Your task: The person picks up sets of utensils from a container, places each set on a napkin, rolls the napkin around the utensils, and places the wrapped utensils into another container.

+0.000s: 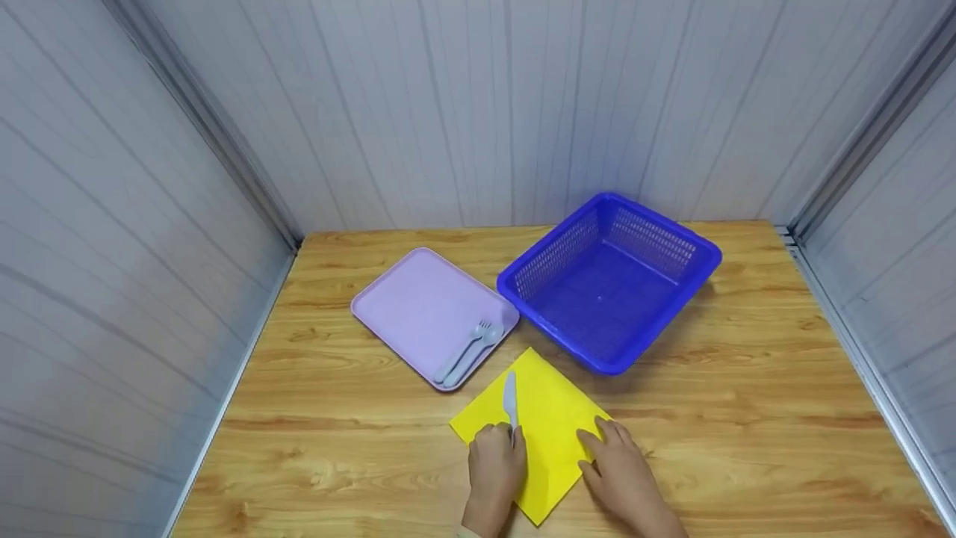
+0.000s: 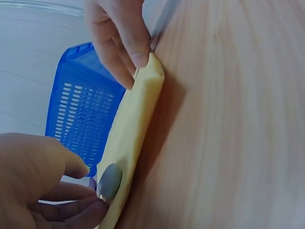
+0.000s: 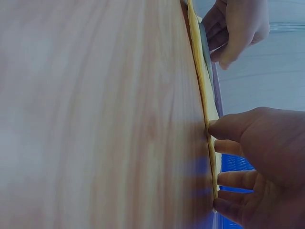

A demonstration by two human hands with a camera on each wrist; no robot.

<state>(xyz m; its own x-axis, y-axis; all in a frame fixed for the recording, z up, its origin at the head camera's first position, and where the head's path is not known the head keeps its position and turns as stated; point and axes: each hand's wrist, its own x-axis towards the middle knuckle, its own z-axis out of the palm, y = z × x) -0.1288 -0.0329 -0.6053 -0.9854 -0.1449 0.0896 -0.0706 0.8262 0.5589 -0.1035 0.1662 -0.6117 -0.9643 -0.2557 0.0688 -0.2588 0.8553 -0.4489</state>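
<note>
A yellow folded napkin (image 1: 556, 418) lies on the wooden table in front of the person, one corner pointing away. My left hand (image 1: 497, 462) holds a grey table knife (image 1: 510, 396) by its handle over the napkin's left part, blade pointing away. In the left wrist view, the rounded end of the knife (image 2: 110, 181) shows beside the fingers. My right hand (image 1: 621, 467) rests at the napkin's right corner with fingers spread; in the right wrist view, its fingertips (image 3: 220, 128) touch the napkin's edge (image 3: 205, 90).
Behind the napkin to the left is a lilac tray (image 1: 418, 299) with a grey fork (image 1: 464, 351) and a grey spoon (image 1: 478, 355) side by side. A blue plastic basket (image 1: 612, 299) stands behind to the right, close to the tray. Pale panel walls (image 1: 478, 112) enclose the table (image 1: 336, 448).
</note>
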